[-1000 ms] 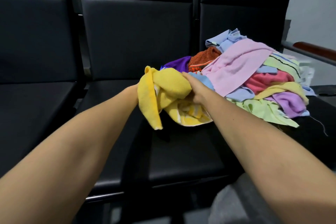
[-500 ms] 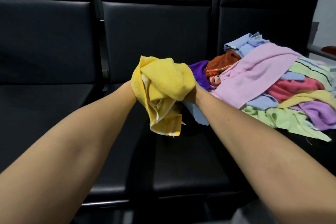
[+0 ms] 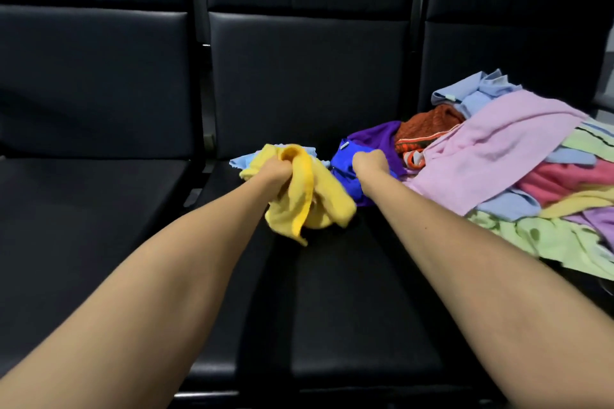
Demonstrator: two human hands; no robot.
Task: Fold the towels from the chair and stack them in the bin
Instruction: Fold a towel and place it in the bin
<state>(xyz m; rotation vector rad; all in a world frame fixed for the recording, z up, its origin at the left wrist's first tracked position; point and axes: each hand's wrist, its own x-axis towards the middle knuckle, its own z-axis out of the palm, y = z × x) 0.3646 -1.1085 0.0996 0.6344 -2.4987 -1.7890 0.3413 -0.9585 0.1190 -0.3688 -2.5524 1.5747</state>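
In the centre of the frame the left hand (image 3: 277, 173) is gripping a yellow towel (image 3: 319, 206). The fingers are curling tightly around a bunch of it, and the rest of the cloth is hanging crumpled below the fist, over the black seat of the middle chair (image 3: 332, 302). Just to the right, the right hand (image 3: 369, 161) is making a fist in a bright blue towel (image 3: 344, 166). The fingers are hiding behind the back of the hand, so it seems to be clutching the blue cloth, but the grip itself is not showing plainly. A small pale blue cloth (image 3: 241, 161) is lying on the seat behind the yellow towel, at its upper left edge.

The pile of towels (image 3: 511, 206) is filling the right side of the frame and is lying loose and unfolded on the seat of the right chair (image 3: 498, 43). A purple towel (image 3: 375, 139) is lying at its left edge, touching the blue one. A rust-orange towel (image 3: 428, 128) is sitting just beside it, a wide pink towel (image 3: 491, 149) is lying across the top, and a pale green towel (image 3: 548, 239) is spreading along the lower edge. Both bare forearms are reaching in from the bottom corners. The left chair (image 3: 83, 209) is standing at the left of the frame.
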